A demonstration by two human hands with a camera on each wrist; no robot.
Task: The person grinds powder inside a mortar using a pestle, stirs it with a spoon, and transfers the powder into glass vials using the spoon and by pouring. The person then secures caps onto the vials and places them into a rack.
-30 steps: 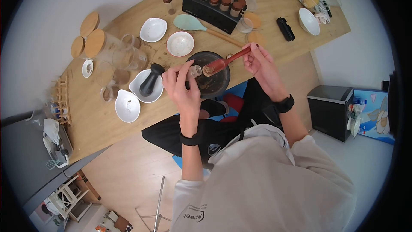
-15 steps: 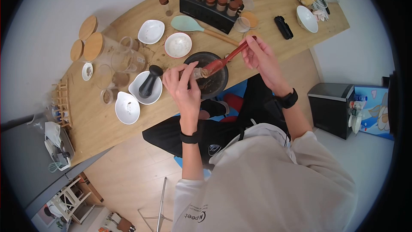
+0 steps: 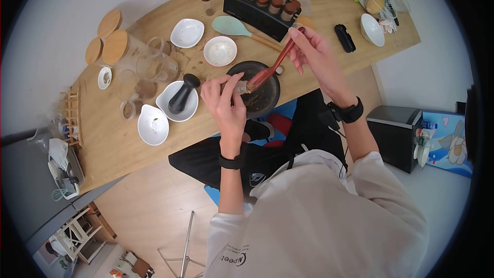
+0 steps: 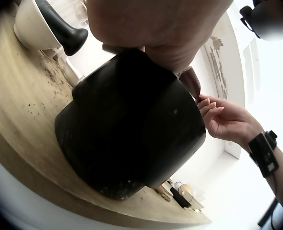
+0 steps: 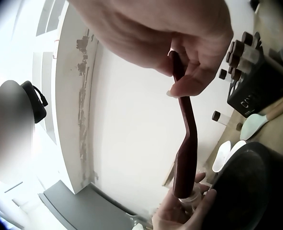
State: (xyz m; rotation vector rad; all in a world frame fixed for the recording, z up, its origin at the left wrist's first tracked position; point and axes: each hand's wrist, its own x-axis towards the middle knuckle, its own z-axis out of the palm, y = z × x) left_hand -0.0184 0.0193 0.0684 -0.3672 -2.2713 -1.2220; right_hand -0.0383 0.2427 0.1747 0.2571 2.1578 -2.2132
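Note:
My left hand (image 3: 225,105) holds a small clear glass jar (image 3: 242,88) between thumb and fingers, tilted with its mouth toward the right. Below it stands a black mortar (image 3: 266,100) with brownish residue inside. In my right hand (image 3: 318,59) the handle of a red scoop (image 3: 263,75) is pinched near its upper end. The scoop slants down to the left, its tip right at the jar's mouth, where brown powder shows. From the right wrist view, the scoop's end meets the jar (image 5: 193,198). In the left wrist view the mortar (image 4: 132,129) hides most of the jar.
Left of the mortar, a black pestle (image 3: 181,95) leans in a white bowl (image 3: 190,109), beside another white bowl (image 3: 153,133). Behind are a red-rimmed bowl (image 3: 220,51), a mint spatula (image 3: 231,25) and a black spice rack (image 3: 257,13). Lidded clear canisters (image 3: 149,67) stand at the left.
My right hand has risen and tipped the scoop more steeply, bringing its tip to the jar's mouth. Brown powder now shows at the mouth. My left hand still grips the jar over the mortar.

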